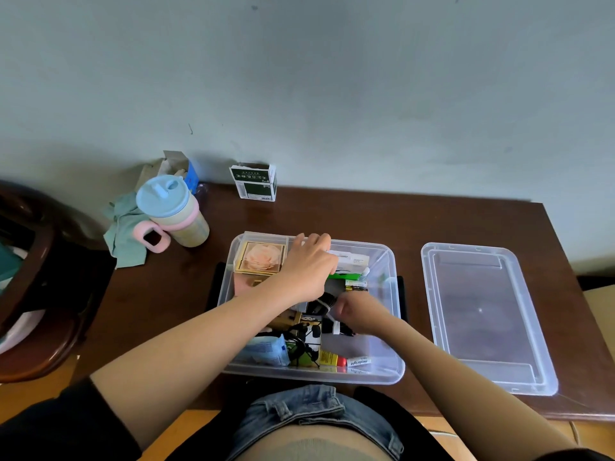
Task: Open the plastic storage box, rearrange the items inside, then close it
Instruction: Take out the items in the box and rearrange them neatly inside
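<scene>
The clear plastic storage box (392, 331) stands open at the desk's near edge, its lid (482, 314) beside it; the left hand (307, 266) grips a white carton (349, 259), the right hand (357, 312) curls among black cables (307, 341), which may snag and drag small items out.

clear box (392, 314) open, full of bits; lid (482, 314) flat just right.

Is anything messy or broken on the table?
Nothing looks broken or spilled. The green cloth lies crumpled beside the lidded cup, and the small green carton by the wall has its top torn open. The lid lies off the storage box, as the job needs.
</scene>
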